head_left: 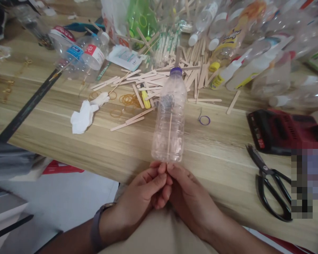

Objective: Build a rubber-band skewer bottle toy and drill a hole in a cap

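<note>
Bottle [170,135] is just past L hand [145,187] & R hand [189,188], both pinching, can't tell what. Wood table [214,137] w/ sticks [151,78], pale floor [87,197].

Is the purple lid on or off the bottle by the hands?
On: the purple lid covers the top of the bottle. How tight, I can't tell.

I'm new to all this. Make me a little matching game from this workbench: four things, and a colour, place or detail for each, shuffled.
1. scissors
2. crumpled tissue
3. centre bottle
4. left hand

A. purple cap
B. strap around the wrist
C. black handles
D. white, left of the rubber bands

Pairs: 1-C; 2-D; 3-A; 4-B
</note>
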A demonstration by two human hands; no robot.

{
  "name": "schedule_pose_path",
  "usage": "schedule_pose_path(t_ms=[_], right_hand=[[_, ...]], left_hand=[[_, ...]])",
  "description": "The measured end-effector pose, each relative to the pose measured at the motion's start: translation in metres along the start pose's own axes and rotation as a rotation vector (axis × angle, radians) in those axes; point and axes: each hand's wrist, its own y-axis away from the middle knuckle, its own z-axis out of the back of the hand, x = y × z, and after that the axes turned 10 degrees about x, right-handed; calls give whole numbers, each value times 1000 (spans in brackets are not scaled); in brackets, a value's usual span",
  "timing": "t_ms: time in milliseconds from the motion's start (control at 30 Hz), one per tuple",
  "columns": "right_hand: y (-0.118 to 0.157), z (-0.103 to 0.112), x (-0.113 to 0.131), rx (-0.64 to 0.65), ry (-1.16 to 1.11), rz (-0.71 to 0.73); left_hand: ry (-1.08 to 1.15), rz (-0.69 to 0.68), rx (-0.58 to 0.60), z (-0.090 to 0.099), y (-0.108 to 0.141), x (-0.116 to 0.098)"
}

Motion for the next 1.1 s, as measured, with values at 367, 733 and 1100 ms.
schedule_pose_path(t_ms=[367,733,1100], right_hand=[[2,2,0,15,-52,-17],[1,-1,-6,-82,19,49],[3,2,-9,-106,40,61]], left_hand=[[109,37,-28,-1,2,1],[79,66,-20,-3,0,4],[145,31,-2,-1,-5,11]])
